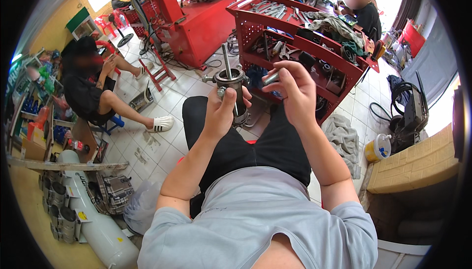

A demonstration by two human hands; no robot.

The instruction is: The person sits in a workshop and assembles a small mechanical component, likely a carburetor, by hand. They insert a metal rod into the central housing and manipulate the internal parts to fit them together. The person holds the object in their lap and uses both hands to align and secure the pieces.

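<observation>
My left hand (221,112) is wrapped around a dark metal cylinder (239,103), held upright between my knees. Bolts stick out sideways around its top rim, one of them by my thumb. A thin metal rod (226,62) rises out of its open top, tilted slightly. To the right of it, raised and apart from it, my right hand (298,91) pinches a small silver metal piece (271,78), rounded like a short sleeve or socket. Its far end points toward the cylinder; my fingers cover the rest.
A red tool cart (344,65) with wrenches, rags and loose parts stands close ahead on the right. Beyond the cylinder are a red machine (196,38) and a small red stool (160,72). A seated person (86,87) is at left; another person (366,15) is at far right.
</observation>
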